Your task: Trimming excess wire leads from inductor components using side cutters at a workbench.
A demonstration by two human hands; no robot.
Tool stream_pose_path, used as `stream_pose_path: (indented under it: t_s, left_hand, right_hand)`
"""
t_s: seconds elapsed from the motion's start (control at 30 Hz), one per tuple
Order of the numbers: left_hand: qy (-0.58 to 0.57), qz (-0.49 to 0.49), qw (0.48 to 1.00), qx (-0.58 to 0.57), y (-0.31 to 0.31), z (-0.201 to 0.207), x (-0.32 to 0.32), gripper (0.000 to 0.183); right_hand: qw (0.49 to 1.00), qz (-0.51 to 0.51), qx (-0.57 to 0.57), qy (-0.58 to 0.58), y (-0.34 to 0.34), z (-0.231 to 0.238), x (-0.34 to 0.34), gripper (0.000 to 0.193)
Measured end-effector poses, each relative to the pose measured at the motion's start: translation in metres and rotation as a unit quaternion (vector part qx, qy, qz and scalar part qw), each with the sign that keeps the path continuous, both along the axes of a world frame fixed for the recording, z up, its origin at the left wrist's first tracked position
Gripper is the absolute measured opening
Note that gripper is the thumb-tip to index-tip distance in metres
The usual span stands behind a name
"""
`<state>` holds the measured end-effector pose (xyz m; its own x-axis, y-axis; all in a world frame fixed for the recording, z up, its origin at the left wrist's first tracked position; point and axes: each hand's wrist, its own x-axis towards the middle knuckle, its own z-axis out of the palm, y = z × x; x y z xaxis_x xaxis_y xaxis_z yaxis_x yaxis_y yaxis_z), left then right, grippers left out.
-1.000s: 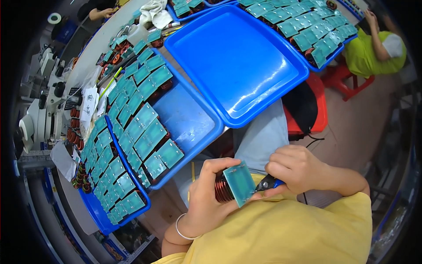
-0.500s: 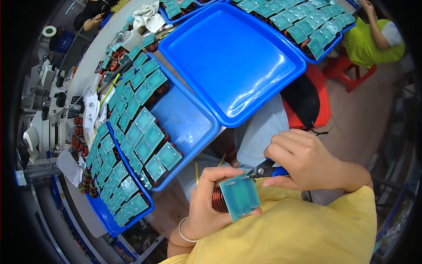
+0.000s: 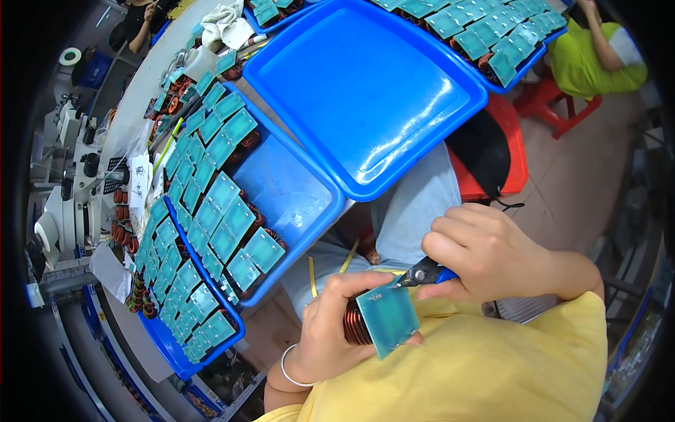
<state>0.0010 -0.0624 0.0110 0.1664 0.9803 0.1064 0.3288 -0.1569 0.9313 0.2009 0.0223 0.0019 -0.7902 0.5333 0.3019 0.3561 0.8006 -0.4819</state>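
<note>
My left hand (image 3: 325,325) is closed round a copper-wound coil (image 3: 356,323) that has a square green circuit board (image 3: 389,318) on its face. The board is tilted toward me, with small solder spots near its top and bottom edges. My right hand (image 3: 481,253) grips blue-handled cutting pliers (image 3: 425,273). Their jaw tips are at the upper edge of the board; whether they close on a wire end is too small to tell. Part of the coil is hidden behind the board and my left fingers.
A bare blue tray (image 3: 365,91) lies ahead. Left of it, another blue tray (image 3: 292,193) holds rows of similar coil boards, beside a further filled tray (image 3: 241,330). More boards fill a tray at the far right. A person in a yellow-green top (image 3: 590,60) sits near a red stool (image 3: 559,105).
The board has shifted slightly right and down and turned a little in my left hand. The pliers stay at its upper edge. The view has moved slightly.
</note>
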Motion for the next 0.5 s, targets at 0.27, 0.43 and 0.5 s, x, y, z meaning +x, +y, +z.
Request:
stream_pose_path:
  t_s: [0.27,0.43,0.5]
  left_hand:
    - [-0.036,-0.01,0.996,-0.081,0.004,-0.006,0.001,0.066]
    - [-0.263,0.014,0.937,-0.231,0.006,-0.004,0.002,0.062]
    - [-0.262,0.003,0.94,-0.219,0.006,-0.007,0.0,0.062]
  right_hand:
    - [0.995,-0.005,-0.088,0.047,-0.002,-0.029,0.001,0.044]
    - [0.99,0.0,-0.122,0.076,-0.004,-0.012,0.001,0.043]
    - [0.99,0.003,-0.123,0.068,-0.004,-0.001,0.001,0.043]
